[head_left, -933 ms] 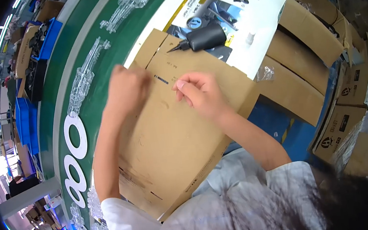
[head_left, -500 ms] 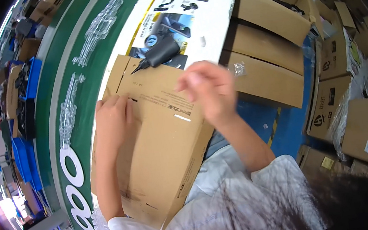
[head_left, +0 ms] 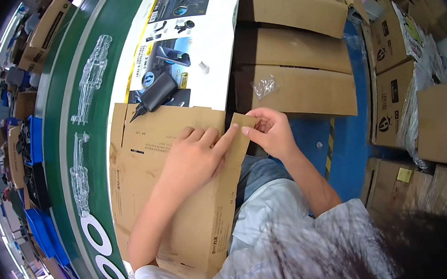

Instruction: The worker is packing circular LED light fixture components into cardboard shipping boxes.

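Observation:
A flattened brown cardboard box (head_left: pixel 153 178) lies on the table in front of me, with printing and small slots on its face. My left hand (head_left: pixel 192 157) rests on it, fingers stretched out, the index finger reaching the narrow flap at its right edge. That flap's corner (head_left: pixel 243 119) is pinched between the thumb and fingers of my right hand (head_left: pixel 273 134). Just beyond the box's far edge lies a dark squeeze bottle (head_left: pixel 158 92) with a pointed nozzle, its tip over the cardboard. A small white cap-like piece (head_left: pixel 204 67) stands farther off.
Printed packaging sheets (head_left: pixel 172 51) cover part of the white table (head_left: pixel 217 88). To the left runs a green conveyor (head_left: pixel 65 174) carrying clear plastic pieces (head_left: pixel 92 80) and white rings (head_left: pixel 96 234). Open cartons (head_left: pixel 300 84) stand at the right, with stacked boxes (head_left: pixel 394 92) beyond.
My left hand has moved right, from the cardboard's left side to near its right edge. My right hand, blurred and raised before, now grips the flap. The whole view has shifted.

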Available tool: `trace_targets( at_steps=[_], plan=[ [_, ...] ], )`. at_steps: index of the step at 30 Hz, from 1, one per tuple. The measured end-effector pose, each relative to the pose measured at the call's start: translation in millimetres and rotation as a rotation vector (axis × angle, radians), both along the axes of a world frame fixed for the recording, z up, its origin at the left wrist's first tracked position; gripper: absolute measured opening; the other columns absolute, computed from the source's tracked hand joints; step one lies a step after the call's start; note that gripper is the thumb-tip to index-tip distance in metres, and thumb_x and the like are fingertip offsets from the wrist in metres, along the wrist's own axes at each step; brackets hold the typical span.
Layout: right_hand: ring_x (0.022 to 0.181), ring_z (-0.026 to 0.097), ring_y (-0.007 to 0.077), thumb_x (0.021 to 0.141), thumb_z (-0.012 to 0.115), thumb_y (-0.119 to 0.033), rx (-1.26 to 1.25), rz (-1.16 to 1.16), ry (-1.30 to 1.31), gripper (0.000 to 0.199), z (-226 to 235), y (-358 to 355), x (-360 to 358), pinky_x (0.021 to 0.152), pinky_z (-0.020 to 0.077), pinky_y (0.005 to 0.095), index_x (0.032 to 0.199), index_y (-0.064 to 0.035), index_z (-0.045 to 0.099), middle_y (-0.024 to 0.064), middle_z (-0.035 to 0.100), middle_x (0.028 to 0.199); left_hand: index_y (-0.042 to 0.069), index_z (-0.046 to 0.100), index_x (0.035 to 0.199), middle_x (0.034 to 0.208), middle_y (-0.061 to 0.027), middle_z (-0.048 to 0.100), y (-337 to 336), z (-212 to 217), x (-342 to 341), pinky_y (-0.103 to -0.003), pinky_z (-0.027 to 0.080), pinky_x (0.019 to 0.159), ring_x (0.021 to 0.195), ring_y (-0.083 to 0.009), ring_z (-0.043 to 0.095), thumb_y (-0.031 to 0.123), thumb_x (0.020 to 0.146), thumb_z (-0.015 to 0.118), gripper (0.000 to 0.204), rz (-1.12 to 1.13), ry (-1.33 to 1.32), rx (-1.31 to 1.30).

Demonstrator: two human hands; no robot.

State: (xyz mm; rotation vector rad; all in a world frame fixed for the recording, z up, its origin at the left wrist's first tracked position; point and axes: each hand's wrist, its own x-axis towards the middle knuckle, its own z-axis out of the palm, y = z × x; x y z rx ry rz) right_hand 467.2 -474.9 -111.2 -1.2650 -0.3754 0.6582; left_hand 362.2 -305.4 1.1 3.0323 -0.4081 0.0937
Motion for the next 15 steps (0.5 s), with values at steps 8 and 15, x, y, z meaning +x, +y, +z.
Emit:
trace_targets(
  at_steps=[8, 15],
  plan=[
    [0.059, 0.053, 0.01, 0.072, 0.072, 0.006, -0.063, -0.188, -0.551, 0.013, 12.2, 0.9, -1.4, 0.054, 0.043, 0.022, 0.078, 0.0009, 0.062, 0.0064, 0.061, 0.07, 0.016, 0.055, 0.128, 0.074, -0.0008, 0.049, -6.9, -4.5, 9.5, -0.031, 0.043, 0.065, 0.066, -0.0167, 0.054, 0.019, 0.07, 0.066, 0.059, -0.028, 0.006, 0.076],
    [0.055, 0.054, 0.013, 0.07, 0.073, 0.007, -0.029, -0.249, -0.702, 0.015, 13.8, 5.9, -6.7, 0.05, 0.0421, 0.0229, 0.077, -0.0001, 0.062, 0.0076, 0.059, 0.068, 0.015, 0.056, 0.127, 0.074, -0.0002, 0.049, -6.5, -6.0, 2.5, -0.029, 0.043, 0.065, 0.066, -0.0158, 0.053, 0.018, 0.069, 0.067, 0.059, -0.028, -0.016, 0.094]
  ],
)
